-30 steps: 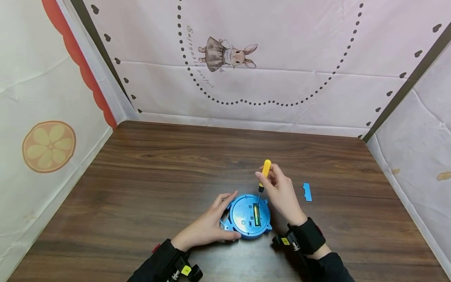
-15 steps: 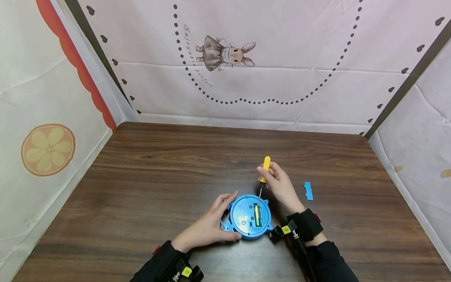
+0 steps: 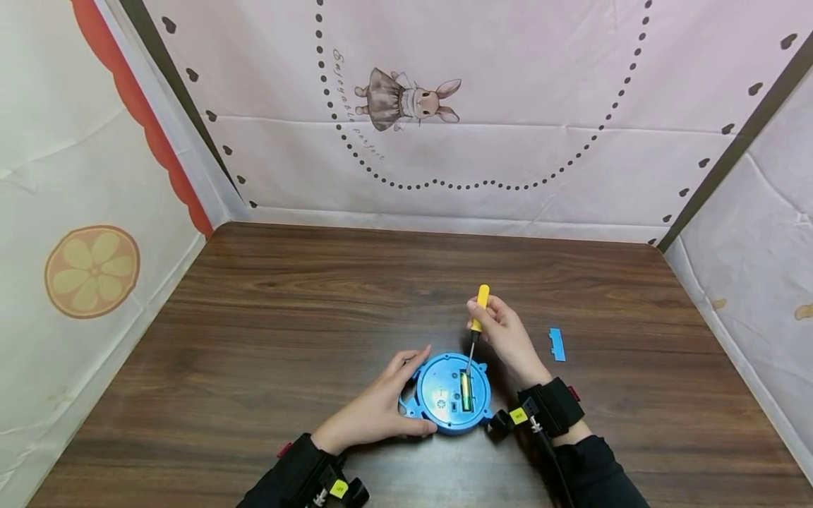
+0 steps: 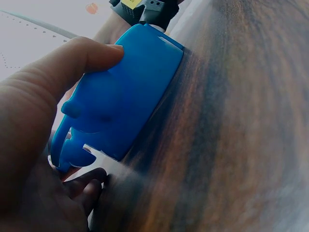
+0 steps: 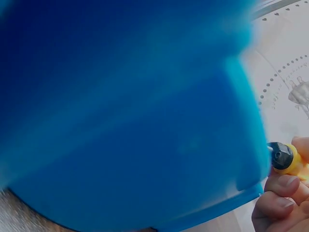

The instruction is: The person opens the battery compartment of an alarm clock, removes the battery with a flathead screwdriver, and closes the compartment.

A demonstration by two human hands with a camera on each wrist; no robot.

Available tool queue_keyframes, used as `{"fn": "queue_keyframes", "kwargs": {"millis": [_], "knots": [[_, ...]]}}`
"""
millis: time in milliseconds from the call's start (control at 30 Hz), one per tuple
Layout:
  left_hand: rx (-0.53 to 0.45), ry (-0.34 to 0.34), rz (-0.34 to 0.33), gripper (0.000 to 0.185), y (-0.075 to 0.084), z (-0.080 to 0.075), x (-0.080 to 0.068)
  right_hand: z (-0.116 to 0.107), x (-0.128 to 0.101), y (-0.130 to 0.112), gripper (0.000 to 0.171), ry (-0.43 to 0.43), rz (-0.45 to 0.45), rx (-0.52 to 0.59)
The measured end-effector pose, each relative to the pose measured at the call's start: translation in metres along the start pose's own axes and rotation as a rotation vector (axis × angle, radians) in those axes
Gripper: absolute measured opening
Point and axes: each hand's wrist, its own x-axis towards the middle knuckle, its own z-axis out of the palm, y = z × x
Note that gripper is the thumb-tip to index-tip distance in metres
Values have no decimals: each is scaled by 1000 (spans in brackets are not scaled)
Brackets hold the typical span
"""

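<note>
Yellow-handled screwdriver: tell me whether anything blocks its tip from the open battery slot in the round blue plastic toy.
Nothing visible does: the yellow-handled screwdriver in the right hand already points its tip into the slot of the round blue plastic toy.

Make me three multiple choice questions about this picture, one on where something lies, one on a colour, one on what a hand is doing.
1. Where does the small blue cover piece lie?
A. on the table, right of the right hand
B. on the round blue device
C. in the left hand

2. What colour is the screwdriver handle?
A. red
B. yellow
C. green

3. What is the left hand doing?
A. lying flat away from the device
B. lifting the device
C. holding the device's edge on the table

Answers: 1 A, it lies apart on the wood. 2 B, the handle is yellow. 3 C, the fingers curl round the rim.
</note>
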Motion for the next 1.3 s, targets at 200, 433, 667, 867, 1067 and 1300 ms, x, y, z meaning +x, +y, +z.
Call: {"fn": "queue_keyframes", "kwargs": {"millis": [200,433,667,867,1067,1300], "knots": [[1,1,9,107,2,0,0,-1,-3,-4,44,3,-20,5],[2,4,8,107,2,1,0,-4,-8,-12,45,-4,-59,-13],[3,16,19,108,1,1,1,-8,-17,-18,45,-2,-82,-18],[9,22,28,108,3,0,1,-5,-28,-13,47,-27,-51,-121],[7,21,26,108,2,0,3,-9,-33,-8,49,-7,-30,-157],[4,24,41,109,0,1,3,-24,-37,-8,50,66,-25,-128]]}}
